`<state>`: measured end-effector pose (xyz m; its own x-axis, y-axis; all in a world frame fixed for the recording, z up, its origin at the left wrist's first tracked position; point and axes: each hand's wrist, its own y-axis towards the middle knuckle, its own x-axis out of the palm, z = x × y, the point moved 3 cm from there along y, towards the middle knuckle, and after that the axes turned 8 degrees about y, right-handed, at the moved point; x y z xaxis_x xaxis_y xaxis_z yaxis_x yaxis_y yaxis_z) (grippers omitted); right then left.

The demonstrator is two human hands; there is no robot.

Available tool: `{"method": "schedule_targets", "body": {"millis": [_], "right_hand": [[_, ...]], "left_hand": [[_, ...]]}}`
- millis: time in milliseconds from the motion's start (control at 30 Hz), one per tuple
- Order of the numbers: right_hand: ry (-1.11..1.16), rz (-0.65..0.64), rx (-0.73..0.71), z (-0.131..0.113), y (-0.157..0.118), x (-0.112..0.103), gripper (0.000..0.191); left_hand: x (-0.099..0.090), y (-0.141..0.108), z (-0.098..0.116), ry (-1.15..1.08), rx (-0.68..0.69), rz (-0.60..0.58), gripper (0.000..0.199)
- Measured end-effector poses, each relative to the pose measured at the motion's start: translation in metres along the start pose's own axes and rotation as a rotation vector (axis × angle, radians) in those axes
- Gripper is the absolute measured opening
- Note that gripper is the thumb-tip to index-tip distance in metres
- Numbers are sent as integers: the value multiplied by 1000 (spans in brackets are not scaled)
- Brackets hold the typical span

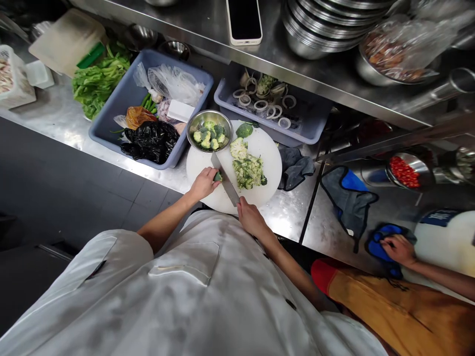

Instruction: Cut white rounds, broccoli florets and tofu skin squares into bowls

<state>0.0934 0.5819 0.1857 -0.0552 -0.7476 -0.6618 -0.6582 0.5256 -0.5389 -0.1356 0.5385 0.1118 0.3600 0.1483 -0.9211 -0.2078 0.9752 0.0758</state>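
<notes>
On a round white cutting board [272, 153], my right hand [252, 217] grips the handle of a cleaver [228, 183]. Its blade points away from me and to the left. My left hand [204, 184] pinches a small green broccoli piece [218, 176] right beside the blade. Cut broccoli stems and scraps [248, 170] lie in a pile to the right of the cleaver, with a dark green broccoli head piece [244, 130] behind them. A steel bowl [192, 137] holding broccoli florets [210, 135] stands at the board's far left edge.
A blue-grey bin [102, 121] of bagged food stands left, beside leafy greens [98, 79]. Behind the board, another bin [267, 121] holds white rings. A phone [244, 20] and stacked steel bowls [319, 29] sit on the shelf. At right, a co-worker's hand [400, 248] touches a blue cloth [384, 242].
</notes>
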Motion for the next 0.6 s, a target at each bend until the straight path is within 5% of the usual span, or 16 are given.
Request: {"method": "schedule_targets", "body": {"millis": [133,333,600], "right_hand": [[140,60,-30,19,13,0,23],[357,140,43,52,-7,-10,25],[298,163,28,49,-21,-14,24]], "left_hand": [[-2,3,-1,-74,59,-12,51],[5,30,-5,-42,-93,-146,43],[-4,42,-13,-115,258,-102,35]]}}
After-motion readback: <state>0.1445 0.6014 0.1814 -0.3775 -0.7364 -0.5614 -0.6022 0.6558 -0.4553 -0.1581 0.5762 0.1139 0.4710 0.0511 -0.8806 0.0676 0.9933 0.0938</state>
